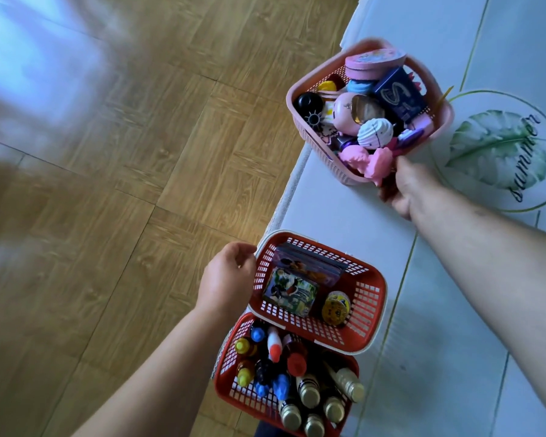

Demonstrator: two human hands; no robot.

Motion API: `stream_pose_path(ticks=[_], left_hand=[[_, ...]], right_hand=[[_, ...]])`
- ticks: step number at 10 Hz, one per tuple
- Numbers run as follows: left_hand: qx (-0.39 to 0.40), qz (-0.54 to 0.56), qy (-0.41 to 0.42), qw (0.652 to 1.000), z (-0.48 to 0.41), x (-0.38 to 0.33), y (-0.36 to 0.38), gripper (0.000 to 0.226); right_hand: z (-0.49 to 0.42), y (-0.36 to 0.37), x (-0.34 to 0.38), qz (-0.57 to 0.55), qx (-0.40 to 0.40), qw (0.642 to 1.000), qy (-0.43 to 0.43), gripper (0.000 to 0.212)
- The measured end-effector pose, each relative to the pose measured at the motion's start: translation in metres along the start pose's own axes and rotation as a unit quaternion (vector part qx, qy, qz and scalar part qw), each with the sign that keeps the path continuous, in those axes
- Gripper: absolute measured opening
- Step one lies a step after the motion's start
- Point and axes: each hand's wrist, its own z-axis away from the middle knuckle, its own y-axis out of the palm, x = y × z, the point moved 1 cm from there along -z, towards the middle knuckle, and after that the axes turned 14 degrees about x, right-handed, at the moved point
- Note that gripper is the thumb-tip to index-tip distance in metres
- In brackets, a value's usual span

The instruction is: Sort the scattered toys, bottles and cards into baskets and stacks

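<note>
Each basket rim is gripped by one hand.
The fingers (245, 251) of the left hand (229, 279) are curled on the left rim of the red card basket (375, 310), where cards (290, 291) are stacked; the bottle basket (224, 364) is overlapped by it. The near corner of the pink toy basket (300, 86) is clasped by the right hand (405, 184), its fingertips hidden. All are set on a leaf-printed mat (498, 146) beside wooden floor (139, 152).

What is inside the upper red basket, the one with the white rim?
In the upper red basket: a stack of picture cards, a second card bundle leaning behind it, and a round yellow container. Anything beneath the cards is covered.
</note>
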Motion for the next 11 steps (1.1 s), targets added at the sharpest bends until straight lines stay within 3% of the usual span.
stream_pose_path(ticks=[1,4,8,10,11], left_hand=[[-0.002,-0.003,0.007,1.000,-0.004,-0.006,0.000,0.015],[-0.024,-0.022,0.036,0.999,0.006,-0.026,0.008,0.016],[-0.003,-0.050,0.059,0.997,0.027,-0.050,0.013,0.017],[0.002,-0.064,0.089,0.994,0.050,-0.064,0.023,0.015],[0.002,-0.064,0.100,0.993,0.072,-0.074,0.033,0.013]], right_hand=[[-0.001,0.006,0.008,0.007,0.008,1.000,0.020,0.012],[0.045,-0.038,-0.026,0.206,0.020,0.978,0.013,0.023],[0.086,-0.071,-0.059,0.268,0.067,0.960,0.037,0.017],[0.112,-0.084,-0.061,0.207,0.017,0.978,0.018,0.021],[0.140,-0.097,-0.059,0.256,-0.037,0.965,-0.028,0.019]])
